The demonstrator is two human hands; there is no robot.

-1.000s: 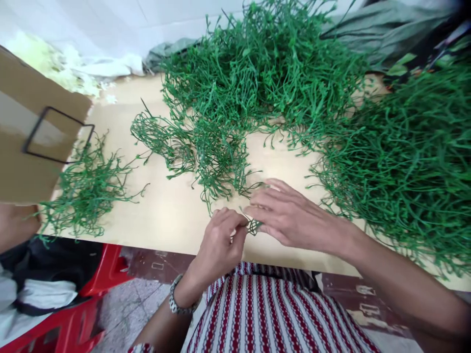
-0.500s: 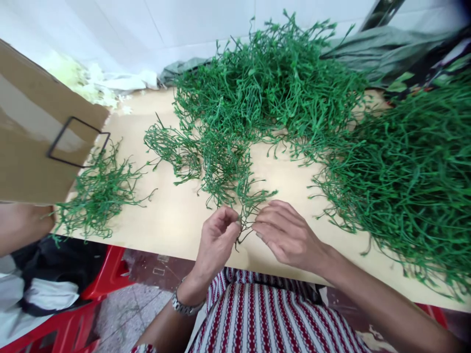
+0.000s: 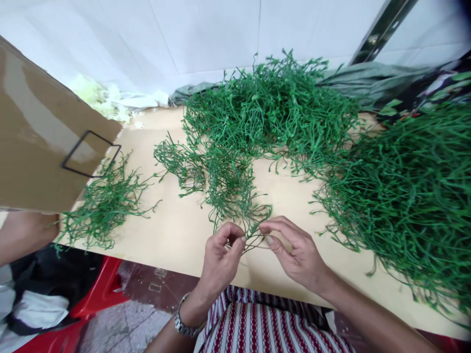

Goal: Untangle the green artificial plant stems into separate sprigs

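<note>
Thin green artificial plant stems stand between my two hands, near the table's front edge. My left hand pinches them near their lower part with thumb and forefinger. My right hand is on their other side, thumb and fingers curled close around the stems' right edge; whether it grips a stem is hard to make out. Just beyond lies a small loose heap of the same green stems, which partly overlaps the held ones in view.
A large green pile lies at the back, another on the right. At left, a cardboard sheet with a black wire frame stands by a smaller bunch. Another person's arm reaches in below the cardboard.
The green stems between my hands have come upright and spread out. My right hand has turned from lying over them to beside them. The view has tilted upward.
</note>
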